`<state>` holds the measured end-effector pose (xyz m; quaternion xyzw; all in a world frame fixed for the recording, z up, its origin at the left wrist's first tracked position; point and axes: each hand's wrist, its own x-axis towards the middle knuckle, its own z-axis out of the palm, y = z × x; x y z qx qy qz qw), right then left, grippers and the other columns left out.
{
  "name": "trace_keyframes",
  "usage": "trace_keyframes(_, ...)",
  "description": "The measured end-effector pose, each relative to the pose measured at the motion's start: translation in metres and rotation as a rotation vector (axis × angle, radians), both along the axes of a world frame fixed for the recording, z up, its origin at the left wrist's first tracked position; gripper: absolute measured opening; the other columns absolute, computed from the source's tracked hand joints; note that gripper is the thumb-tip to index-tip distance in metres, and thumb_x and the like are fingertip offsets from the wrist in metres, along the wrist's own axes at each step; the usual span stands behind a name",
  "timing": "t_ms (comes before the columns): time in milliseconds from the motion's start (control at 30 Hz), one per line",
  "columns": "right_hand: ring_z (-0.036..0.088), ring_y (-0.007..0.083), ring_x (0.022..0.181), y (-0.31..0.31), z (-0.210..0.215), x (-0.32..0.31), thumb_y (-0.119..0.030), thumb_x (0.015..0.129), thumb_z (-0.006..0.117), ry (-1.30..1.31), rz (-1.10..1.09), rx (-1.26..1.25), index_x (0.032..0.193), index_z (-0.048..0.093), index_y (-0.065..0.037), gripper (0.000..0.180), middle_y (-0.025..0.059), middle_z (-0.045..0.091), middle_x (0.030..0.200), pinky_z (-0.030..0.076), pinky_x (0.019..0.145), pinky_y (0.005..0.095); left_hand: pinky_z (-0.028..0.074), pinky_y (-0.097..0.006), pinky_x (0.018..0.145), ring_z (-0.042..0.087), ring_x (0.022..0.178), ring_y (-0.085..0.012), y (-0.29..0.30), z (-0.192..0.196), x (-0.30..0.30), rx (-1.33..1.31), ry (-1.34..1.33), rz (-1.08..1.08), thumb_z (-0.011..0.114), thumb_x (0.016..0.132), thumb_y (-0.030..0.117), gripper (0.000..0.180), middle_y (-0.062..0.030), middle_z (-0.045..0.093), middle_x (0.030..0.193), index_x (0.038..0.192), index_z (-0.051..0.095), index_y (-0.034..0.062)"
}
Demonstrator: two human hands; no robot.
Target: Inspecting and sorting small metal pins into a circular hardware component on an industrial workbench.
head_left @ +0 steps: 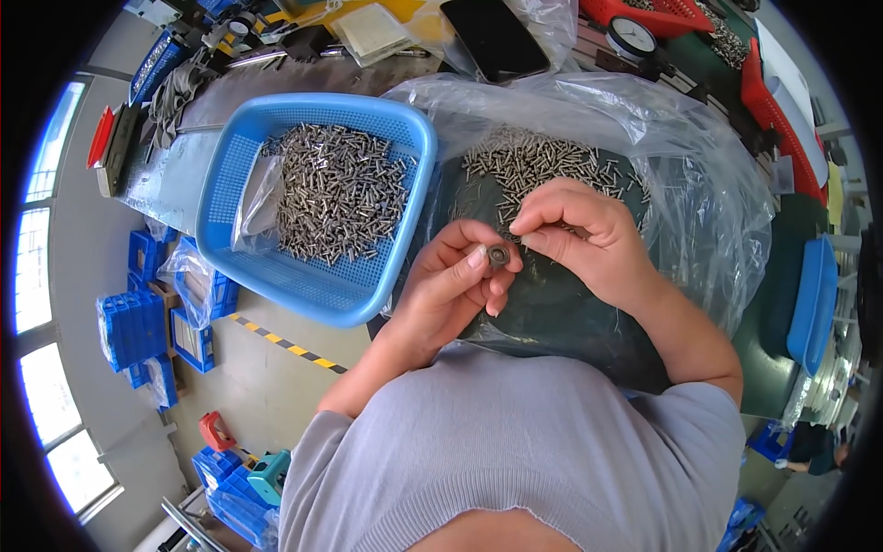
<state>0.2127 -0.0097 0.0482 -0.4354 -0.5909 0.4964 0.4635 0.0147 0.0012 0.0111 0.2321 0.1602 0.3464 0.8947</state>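
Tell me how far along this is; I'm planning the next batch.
Done, it seems: the blue basket already holds a deep layer of screws. In hand: the left hand pinches a small ring, and the right hand meets it. Left: a pile on the plastic bag.

A single head-worn fisheye view looks steeply down, close over the workbench (589, 304) at chest level.

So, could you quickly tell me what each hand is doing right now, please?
Left hand: closed on a small round metal part.
Right hand: fingers pinched shut; contents cannot be told.
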Motion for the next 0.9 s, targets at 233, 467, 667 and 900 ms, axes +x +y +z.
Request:
trace_keyframes(233,0.062,0.0128,0.076,-0.0061,0.0012,-0.0063,0.0,0.079,0.067,-0.091,-0.015,0.013,0.087,0.063,-0.002,0.009,0.0047,0.062,0.081,0.049,0.069,0.0234,0.047,-0.026,0.061,0.056,0.076,-0.0129,-0.0013,0.0013,0.0012,-0.014,0.023,-0.002,0.055,0.094,0.017,0.019,-0.0109,0.06,0.094,0.107,0.052,0.004)
trace_keyframes(467,0.059,0.0156,0.075,-0.0007,0.0019,-0.0014,0.001,0.076,0.069,-0.275,0.106,0.258,0.086,0.062,-0.002,0.013,0.0062,0.06,0.083,0.048,0.065,0.0255,0.046,-0.026,0.059,0.055,0.074,-0.0119,-0.0024,-0.0001,0.0,-0.038,0.033,0.0,0.056,0.093,0.018,0.019,-0.0045,0.055,0.085,0.107,0.052,0.0039)
trace_keyframes(667,0.059,0.0162,0.075,-0.0016,-0.0002,-0.0015,-0.001,0.075,0.071,-0.229,0.105,0.198,0.085,0.063,-0.003,0.013,0.0056,0.06,0.082,0.048,0.065,0.0263,0.045,-0.026,0.058,0.054,0.073,-0.011,-0.0022,0.0015,0.0003,-0.041,0.054,-0.008,0.056,0.093,0.018,0.02,-0.0045,0.056,0.087,0.106,0.052,0.0039)
trace_keyframes(900,0.058,0.0142,0.075,-0.002,0.002,-0.0018,-0.001,0.074,0.072,-0.242,0.122,0.213,0.085,0.062,-0.003,0.015,0.0046,0.059,0.083,0.046,0.065,0.0254,0.043,-0.025,0.057,0.054,0.072,-0.0105,-0.0021,0.0033,-0.0001,-0.043,0.075,-0.018,0.056,0.093,0.017,0.018,-0.0048,0.056,0.088,0.106,0.053,0.004)
